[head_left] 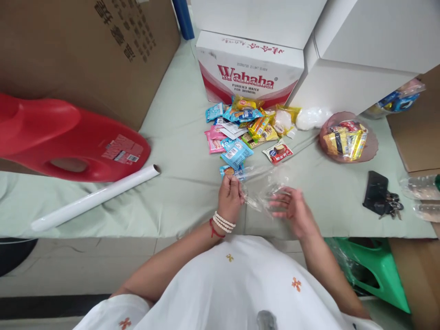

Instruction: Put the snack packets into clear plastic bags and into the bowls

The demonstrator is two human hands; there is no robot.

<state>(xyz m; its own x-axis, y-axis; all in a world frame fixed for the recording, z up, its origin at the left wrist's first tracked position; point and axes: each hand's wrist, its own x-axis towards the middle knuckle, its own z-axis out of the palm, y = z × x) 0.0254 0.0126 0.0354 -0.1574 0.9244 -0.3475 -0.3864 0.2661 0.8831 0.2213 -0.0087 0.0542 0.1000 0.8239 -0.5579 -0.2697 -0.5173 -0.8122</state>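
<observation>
My left hand (231,197), with beads at the wrist, pinches the edge of a clear plastic bag (263,185). The bag spreads to the right, toward my right hand (292,208), whose fingers are apart and slightly blurred beside it; whether they touch the film is unclear. Just beyond my left hand lies a blue snack packet (227,171), partly covered by the bag. A pile of wrapped snacks (237,152) in blue, pink and yellow sits farther back, with a red-and-white snack packet (278,151) at its right front.
Behind the pile stands a Wahaha box (249,75). A pink bowl (373,142) of snacks, a black case with keys (376,190) and plastic bottles (421,188) are on the right. At left are a red jug (85,137), a white tube (99,197) and a large carton (85,55).
</observation>
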